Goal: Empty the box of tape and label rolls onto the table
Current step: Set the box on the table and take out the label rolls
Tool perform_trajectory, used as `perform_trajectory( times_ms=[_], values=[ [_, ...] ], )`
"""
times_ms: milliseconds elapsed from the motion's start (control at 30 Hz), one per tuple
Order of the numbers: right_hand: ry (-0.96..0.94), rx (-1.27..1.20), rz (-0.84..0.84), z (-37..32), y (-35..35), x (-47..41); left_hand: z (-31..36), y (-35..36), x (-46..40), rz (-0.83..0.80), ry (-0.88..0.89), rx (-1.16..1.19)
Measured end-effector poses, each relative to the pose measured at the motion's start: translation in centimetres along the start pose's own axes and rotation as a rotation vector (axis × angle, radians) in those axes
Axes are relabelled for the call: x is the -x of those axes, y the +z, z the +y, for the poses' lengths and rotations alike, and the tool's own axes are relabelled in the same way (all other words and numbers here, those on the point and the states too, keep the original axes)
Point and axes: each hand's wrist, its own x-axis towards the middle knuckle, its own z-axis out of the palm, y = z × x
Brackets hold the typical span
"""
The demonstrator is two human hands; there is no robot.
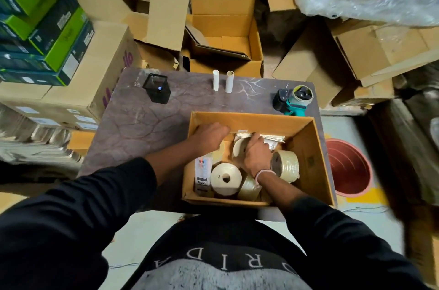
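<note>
While the box [306,147] sits at the lower right of the table [133,123], both your hands reach into it. Your left hand [209,136] curls over the left wall, fingers apparently gripping a roll beneath, though that is hidden. Your right hand [257,153] clasps a pale roll [238,147] near the far wall. A label roll [225,179] lies below it, untouched.

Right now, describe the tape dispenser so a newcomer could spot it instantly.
Start at the dark marbled table and find the open cardboard box on its right side. Just beyond the box's far right corner, at the table's far right edge, sits the tape dispenser. It alone is teal and black, carrying a tape roll, unlike the two white tubes standing mid-table.
</note>
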Motion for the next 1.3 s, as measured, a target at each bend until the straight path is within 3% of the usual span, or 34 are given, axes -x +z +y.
perform_trajectory(
  times_ms=[100, 200, 333, 433, 700, 867, 1100, 1300],
  values=[
    [-0.045, -0.051, 0.046, 0.9, -0.1, 0.0, 0.3, -0.2, 0.3, -0.098, 0.057, -0.018],
    [-0.098, -0.105, 0.067, 1.7, -0.6, 0.0, 1.5, -0.5, -0.1, -0.143, 0.065, -0.196],
    [-0.2, -0.143, 0.032, 2.6, -1.9, 0.0, 2.6, 0.1, -0.6, -0.159, 0.117, -0.484],
    [-0.272, -0.183, -0.002, 3.3, -2.7, 0.0, 2.0, 1.1, -1.0, -0.126, 0.21, -0.547],
    [-0.338, -0.224, 0.016, 4.1, -4.0, -0.3, 1.8, 2.8, -0.7, -0.008, 0.328, -0.419],
    [-0.378, -0.217, -0.004, 5.2, -6.0, -0.9, 2.9, 3.7, 1.0, -0.179, 0.317, -0.219],
    [-0.364, -0.145, -0.106, 6.0, -7.8, -1.2, 5.2, 4.3, 1.9, -0.289, 0.316, -0.351],
    [-0.336, -0.128, -0.149, 6.3, -8.8, -1.0, 6.0, 4.9, 1.6, -0.273, 0.334, -0.442]
  ],
)
